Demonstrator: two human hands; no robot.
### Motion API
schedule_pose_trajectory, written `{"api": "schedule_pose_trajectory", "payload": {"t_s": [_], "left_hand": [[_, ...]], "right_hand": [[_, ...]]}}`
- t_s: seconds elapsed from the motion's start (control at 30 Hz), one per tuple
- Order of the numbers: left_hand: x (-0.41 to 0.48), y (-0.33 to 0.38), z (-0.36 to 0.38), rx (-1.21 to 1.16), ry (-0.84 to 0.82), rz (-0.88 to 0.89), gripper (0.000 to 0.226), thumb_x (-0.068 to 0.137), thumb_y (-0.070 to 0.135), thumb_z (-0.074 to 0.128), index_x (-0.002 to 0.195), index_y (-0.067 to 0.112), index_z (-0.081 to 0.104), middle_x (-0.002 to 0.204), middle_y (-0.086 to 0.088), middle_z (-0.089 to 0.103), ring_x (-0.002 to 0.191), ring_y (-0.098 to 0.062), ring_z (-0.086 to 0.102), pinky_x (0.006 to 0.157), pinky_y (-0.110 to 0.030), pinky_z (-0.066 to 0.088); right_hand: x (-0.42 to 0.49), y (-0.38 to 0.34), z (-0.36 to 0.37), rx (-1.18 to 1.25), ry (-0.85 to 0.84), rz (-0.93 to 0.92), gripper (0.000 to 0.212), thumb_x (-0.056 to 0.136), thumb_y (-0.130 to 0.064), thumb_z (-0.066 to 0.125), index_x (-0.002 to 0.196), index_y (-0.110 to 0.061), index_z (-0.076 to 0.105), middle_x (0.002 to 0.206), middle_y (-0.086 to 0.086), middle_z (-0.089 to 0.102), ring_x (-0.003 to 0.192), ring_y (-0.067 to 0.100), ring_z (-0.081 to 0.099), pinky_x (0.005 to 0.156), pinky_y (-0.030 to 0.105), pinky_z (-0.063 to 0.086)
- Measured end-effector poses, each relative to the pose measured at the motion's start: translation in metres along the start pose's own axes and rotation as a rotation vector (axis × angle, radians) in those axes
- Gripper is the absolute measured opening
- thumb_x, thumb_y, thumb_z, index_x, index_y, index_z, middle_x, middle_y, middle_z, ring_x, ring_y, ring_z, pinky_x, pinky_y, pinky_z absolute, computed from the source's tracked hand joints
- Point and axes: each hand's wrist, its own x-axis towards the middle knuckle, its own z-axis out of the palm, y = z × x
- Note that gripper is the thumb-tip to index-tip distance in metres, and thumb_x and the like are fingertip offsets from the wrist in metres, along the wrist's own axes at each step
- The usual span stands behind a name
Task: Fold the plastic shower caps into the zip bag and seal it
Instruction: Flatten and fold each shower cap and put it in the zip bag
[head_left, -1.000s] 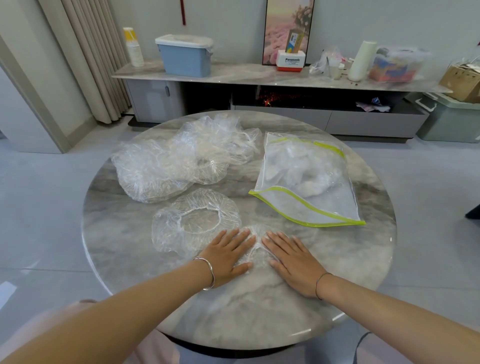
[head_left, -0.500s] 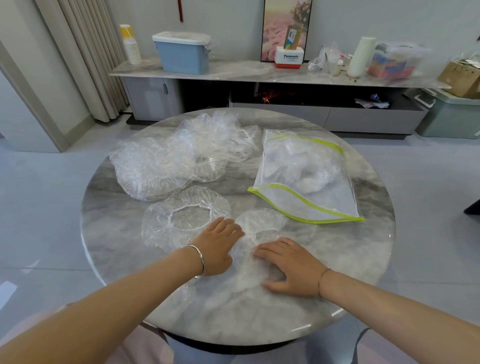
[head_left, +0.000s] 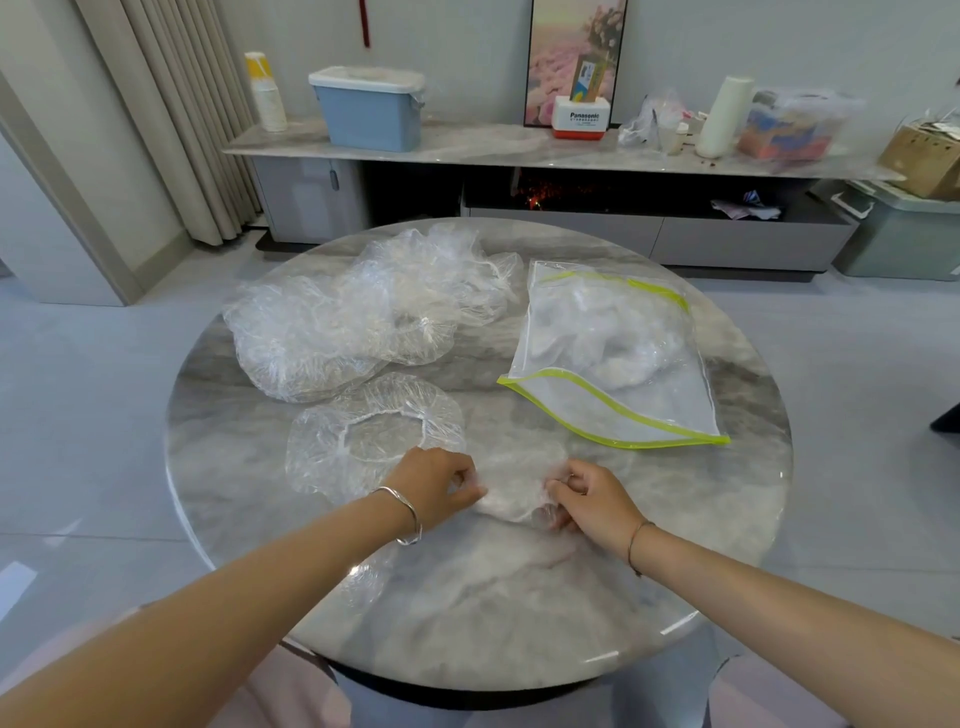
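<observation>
Head view is showing the left hand (head_left: 436, 480) and right hand (head_left: 592, 499) each pinching one end of a crumpled shower cap (head_left: 514, 488) near the middle of the round desk (head_left: 519, 613). A second shower cap (head_left: 363, 441) is lying flat at nine o'clock of it, just beside the left hand. A loose pile of caps (head_left: 353, 322) is sitting at eleven o'clock, and the zip bag (head_left: 608, 353), already holding caps, is lying at two o'clock.

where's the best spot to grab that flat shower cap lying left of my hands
Pinch the elastic rim of the flat shower cap, coming down from above. It lies spread with the opening up, so the elastic looks like the one raised ridge; the film around it lies flat.
</observation>
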Motion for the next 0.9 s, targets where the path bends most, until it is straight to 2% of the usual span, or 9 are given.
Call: {"api": "schedule_pose_trajectory", "payload": {"t_s": [0.13, 0.23, 0.33, 0.4, 0.53, 0.63, 0.73, 0.8, 0.9], "left_hand": [[-0.001, 0.004, 0.005, -0.042, -0.084, -0.11, 0.023, 0.088, 0.042, 0.06, 0.077, 0.023, 0.052, 0.081, 0.004, 0.063, 0.089, -0.016, 0.061, 0.071, -0.022, 0.036], [0.002, 0.006, 0.007, -0.028, -0.076, -0.162, 0.021, 0.088, 0.041, 0.059, 0.083, 0.02, 0.058, 0.094, -0.001, 0.068, 0.092, -0.018, 0.061, 0.074, -0.023, 0.038], [0.001, 0.008, 0.006, -0.053, -0.069, -0.207, 0.018, 0.088, 0.037, 0.061, 0.081, 0.022, 0.054, 0.096, -0.002, 0.068, 0.094, -0.019, 0.06, 0.074, -0.023, 0.038], [0.0, 0.009, 0.004, -0.067, -0.074, -0.224, 0.016, 0.087, 0.035, 0.062, 0.081, 0.022, 0.053, 0.097, -0.002, 0.067, 0.094, -0.019, 0.061, 0.074, -0.022, 0.038], [-0.002, 0.011, 0.002, -0.05, -0.075, -0.227, 0.013, 0.087, 0.032, 0.061, 0.09, 0.021, 0.057, 0.1, -0.002, 0.067, 0.096, -0.02, 0.06, 0.078, -0.022, 0.039], [-0.005, 0.018, -0.001, 0.172, 0.023, -0.085, 0.026, 0.091, 0.034, 0.055, 0.112, 0.019, 0.051, 0.108, 0.001, 0.061, 0.102, -0.018, 0.056, 0.08, -0.023, 0.035], [-0.01, 0.026, -0.005, 0.282, 0.159, 0.165, 0.035, 0.093, 0.036, 0.049, 0.126, 0.023, 0.046, 0.121, 0.004, 0.048, 0.112, -0.016, 0.046, 0.09, -0.025, 0.032], [-0.011, 0.027, -0.004, 0.295, 0.117, 0.294, 0.04, 0.093, 0.039, 0.049, 0.129, 0.022, 0.05, 0.124, 0.002, 0.051, 0.115, -0.019, 0.045, 0.096, -0.029, 0.03], [-0.011, 0.019, 0.004, 0.408, -0.016, 0.269, 0.048, 0.092, 0.045, 0.046, 0.134, 0.023, 0.046, 0.128, 0.001, 0.051, 0.119, -0.021, 0.043, 0.101, -0.031, 0.028]], "right_hand": [[-0.005, 0.001, -0.001, -0.35, 0.093, -0.1, 0.016, 0.082, -0.008, 0.061, 0.089, -0.014, 0.047, 0.086, -0.001, 0.055, 0.059, 0.004, 0.051, 0.065, 0.03, 0.044], [-0.009, -0.005, 0.001, -0.602, 0.218, -0.487, 0.027, 0.08, -0.019, 0.061, 0.103, -0.015, 0.049, 0.1, -0.008, 0.046, 0.077, 0.001, 0.042, 0.07, 0.025, 0.036], [-0.007, -0.002, 0.003, -0.912, 0.187, -0.926, 0.025, 0.079, -0.025, 0.051, 0.102, -0.019, 0.059, 0.108, -0.003, 0.059, 0.098, 0.012, 0.05, 0.083, 0.026, 0.036], [-0.006, 0.003, 0.005, -1.048, 0.15, -1.029, 0.027, 0.081, -0.027, 0.048, 0.1, -0.019, 0.066, 0.111, -0.003, 0.064, 0.104, 0.014, 0.05, 0.09, 0.027, 0.033], [-0.007, 0.009, 0.007, -1.109, -0.042, -0.785, 0.041, 0.084, -0.039, 0.041, 0.112, -0.021, 0.065, 0.117, -0.007, 0.064, 0.111, 0.011, 0.056, 0.103, 0.026, 0.025], [-0.004, 0.014, 0.001, -1.031, -0.187, -0.625, 0.057, 0.088, -0.049, 0.027, 0.136, -0.024, 0.048, 0.14, -0.008, 0.046, 0.13, 0.011, 0.041, 0.113, 0.025, 0.007], [-0.002, 0.015, 0.001, -1.003, -0.192, -0.659, 0.064, 0.087, -0.056, 0.02, 0.14, -0.026, 0.043, 0.145, -0.009, 0.04, 0.134, 0.009, 0.034, 0.112, 0.025, 0.0], [-0.001, 0.013, 0.001, -0.985, -0.198, -0.657, 0.066, 0.086, -0.057, 0.02, 0.139, -0.025, 0.044, 0.145, -0.008, 0.039, 0.135, 0.009, 0.032, 0.113, 0.024, -0.001], [0.002, 0.012, 0.0, -0.984, -0.15, -0.692, 0.052, 0.087, -0.052, 0.035, 0.126, -0.024, 0.055, 0.137, -0.005, 0.048, 0.125, 0.013, 0.042, 0.111, 0.023, 0.007]]}}
